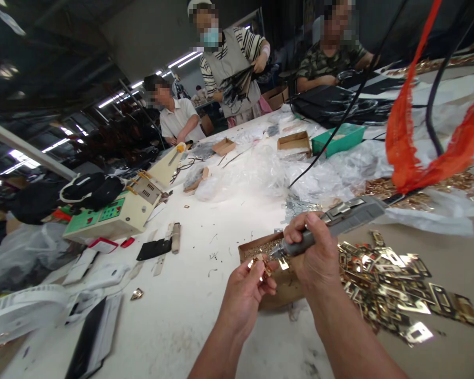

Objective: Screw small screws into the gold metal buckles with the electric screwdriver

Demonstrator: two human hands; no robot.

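My right hand [318, 252] is wrapped round a grey electric screwdriver [347, 217], its tip pointing down to the left. My left hand [247, 292] pinches a small shiny gold metal fitting [260, 266] close to that tip. I cannot tell whether the tip touches the fitting. Behind and below both hands stands a shallow cardboard box [256, 243] with many tiny gold screws in it. To the right of my right hand lies a loose heap of gold metal plates [391, 284], several with rectangular openings.
An orange strip [405, 131] and a cable hang at the right. Plastic bags [256, 171], a green bin [337, 141] and a cardboard tray [294, 142] lie farther back. A control box [114, 216] and a white fan [23, 310] stand left. Several people work across the table.
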